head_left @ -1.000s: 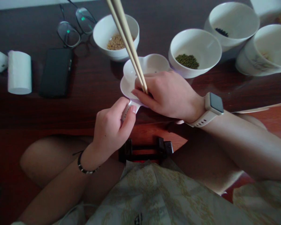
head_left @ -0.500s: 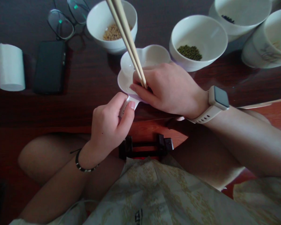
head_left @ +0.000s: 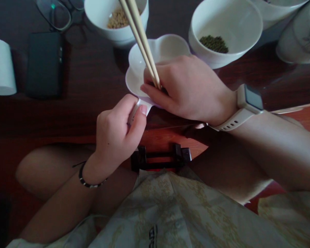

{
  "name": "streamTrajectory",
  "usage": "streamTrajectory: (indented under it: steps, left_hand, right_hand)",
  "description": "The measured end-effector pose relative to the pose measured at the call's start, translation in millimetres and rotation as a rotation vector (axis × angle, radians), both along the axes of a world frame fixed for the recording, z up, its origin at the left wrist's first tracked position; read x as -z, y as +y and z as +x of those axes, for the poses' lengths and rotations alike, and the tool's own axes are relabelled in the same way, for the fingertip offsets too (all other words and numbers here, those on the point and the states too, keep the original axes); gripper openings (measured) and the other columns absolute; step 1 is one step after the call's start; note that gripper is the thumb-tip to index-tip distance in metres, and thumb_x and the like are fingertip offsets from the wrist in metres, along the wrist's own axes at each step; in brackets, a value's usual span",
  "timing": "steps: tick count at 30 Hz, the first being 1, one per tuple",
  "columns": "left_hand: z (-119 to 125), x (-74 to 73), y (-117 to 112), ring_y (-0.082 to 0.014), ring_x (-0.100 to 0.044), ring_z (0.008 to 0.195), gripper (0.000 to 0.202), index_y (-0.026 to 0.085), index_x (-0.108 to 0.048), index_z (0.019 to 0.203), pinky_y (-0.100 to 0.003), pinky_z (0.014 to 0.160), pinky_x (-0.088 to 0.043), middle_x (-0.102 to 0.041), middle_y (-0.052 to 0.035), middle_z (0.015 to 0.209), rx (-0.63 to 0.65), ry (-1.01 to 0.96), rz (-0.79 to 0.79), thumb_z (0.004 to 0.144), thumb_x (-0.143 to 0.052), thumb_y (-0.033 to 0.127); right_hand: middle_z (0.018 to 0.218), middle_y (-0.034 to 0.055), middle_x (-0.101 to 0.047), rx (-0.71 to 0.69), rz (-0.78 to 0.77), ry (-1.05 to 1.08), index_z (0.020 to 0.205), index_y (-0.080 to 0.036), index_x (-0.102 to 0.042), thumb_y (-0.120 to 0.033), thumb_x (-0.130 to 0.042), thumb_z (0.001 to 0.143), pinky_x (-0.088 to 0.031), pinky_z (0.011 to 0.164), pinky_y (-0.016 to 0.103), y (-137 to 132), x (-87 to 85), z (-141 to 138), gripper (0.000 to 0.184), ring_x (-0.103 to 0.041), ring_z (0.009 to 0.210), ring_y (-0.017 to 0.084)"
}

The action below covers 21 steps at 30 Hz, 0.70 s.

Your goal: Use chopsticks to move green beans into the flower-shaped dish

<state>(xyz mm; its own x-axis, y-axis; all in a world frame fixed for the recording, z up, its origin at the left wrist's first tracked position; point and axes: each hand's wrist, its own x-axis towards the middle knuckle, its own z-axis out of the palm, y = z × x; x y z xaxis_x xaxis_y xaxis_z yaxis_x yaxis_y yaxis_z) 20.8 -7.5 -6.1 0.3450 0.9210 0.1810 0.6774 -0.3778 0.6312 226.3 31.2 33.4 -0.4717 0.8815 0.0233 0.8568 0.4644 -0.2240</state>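
My left hand (head_left: 120, 129) is closed round the short handle of a white, flower-shaped dish (head_left: 172, 43) at the table's front edge. A pair of light wooden chopsticks (head_left: 141, 39) is gripped in my right hand (head_left: 188, 91), their upper ends pointing up and away. The right hand rests over the dish and hides much of its inside, including the chopsticks' lower tips. Just beyond the dish on the right stands a white bowl (head_left: 242, 24) with small green beans (head_left: 214, 43). Behind it on the left, another white bowl (head_left: 98, 13) holds tan beans (head_left: 118, 19).
On the left of the dark table (head_left: 90, 79) lie a black box-like case (head_left: 45, 65), eyeglasses (head_left: 64, 20) and a white cylinder (head_left: 1, 67). A cup with a printed pattern (head_left: 299, 39) and part of another white bowl (head_left: 276, 13) stand at the right. My knees are under the table edge.
The view has shifted, so the bowls sit higher and partly leave the frame. Both hands keep the same hold, and the dish stays between them.
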Motion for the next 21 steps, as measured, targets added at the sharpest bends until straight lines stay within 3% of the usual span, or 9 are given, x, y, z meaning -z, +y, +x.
streamTrajectory:
  steps: [13,18,21]
  left_hand:
    - [0.7,-1.1,0.2,-0.0125,-0.053,0.056,0.032,0.024,-0.054,0.079,-0.031,0.056,-0.037,-0.056,0.0024,0.063,0.006,0.026,0.02,0.108,-0.051,0.037]
    - [-0.4,-3.9,0.0,-0.0145,-0.056,0.058,0.03,0.025,-0.056,0.085,-0.031,0.057,-0.039,-0.058,0.001,0.065,0.016,0.064,-0.061,0.11,-0.046,0.039]
    - [-0.6,-4.5,0.2,-0.0149,-0.056,0.055,0.029,0.025,-0.056,0.085,-0.031,0.055,-0.038,-0.057,0.0012,0.062,0.01,0.051,-0.028,0.108,-0.047,0.039]
  right_hand:
    - [0.115,0.0101,-0.077,0.006,-0.026,-0.045,0.129,-0.027,-0.072,-0.047,-0.034,0.111,-0.051,0.089,0.045,0.9,-1.4,-1.1,0.046,-0.073,0.108,0.036]
    - [0.108,0.0123,-0.077,-0.009,-0.004,-0.019,0.126,-0.025,-0.073,-0.047,-0.036,0.111,-0.05,0.081,0.044,2.9,1.7,-0.2,0.046,-0.074,0.102,0.039]
    - [0.104,0.0124,-0.078,-0.018,0.022,0.002,0.123,-0.025,-0.074,-0.047,-0.036,0.111,-0.046,0.072,0.042,3.9,3.7,0.8,0.046,-0.074,0.092,0.037]
